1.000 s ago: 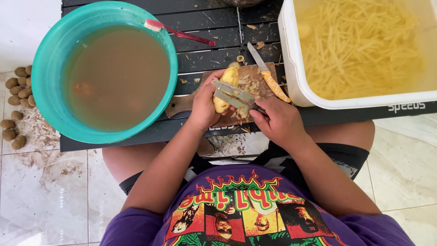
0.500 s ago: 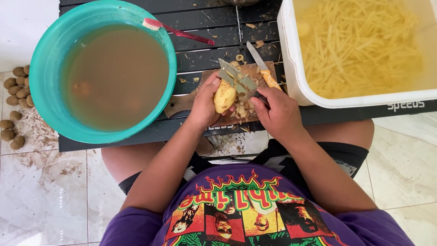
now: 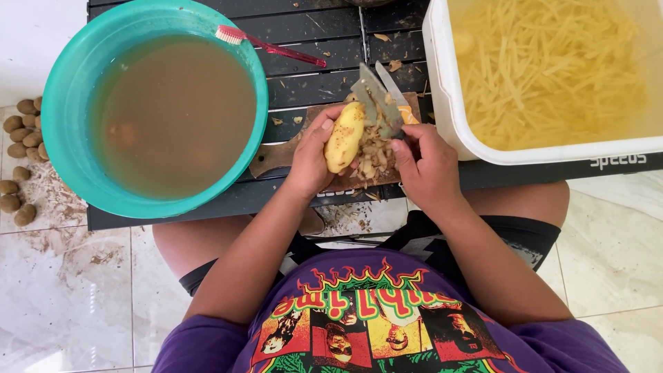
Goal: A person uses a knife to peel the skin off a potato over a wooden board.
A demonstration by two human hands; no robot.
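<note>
L hand [image 3: 312, 160] clenched round the potato [image 3: 344, 137], holding it over the wooden board [image 3: 276, 153] on the table [image 3: 324, 83]. R hand [image 3: 425, 166] closed on the peeler [image 3: 376, 103], blade at the spud's top end. My take: short shallow strokes away from the thumb, rotate after each pass, let peels [image 3: 371, 155] drop on the board.

Only marking in view: a small strip of raised, pale lettering on the dark table edge [image 3: 617, 163] at right, just under the white rectangular tub [image 3: 442, 103]; no packages, signs or screens, apart from the colourful print on the purple shirt [image 3: 373, 324]
</note>
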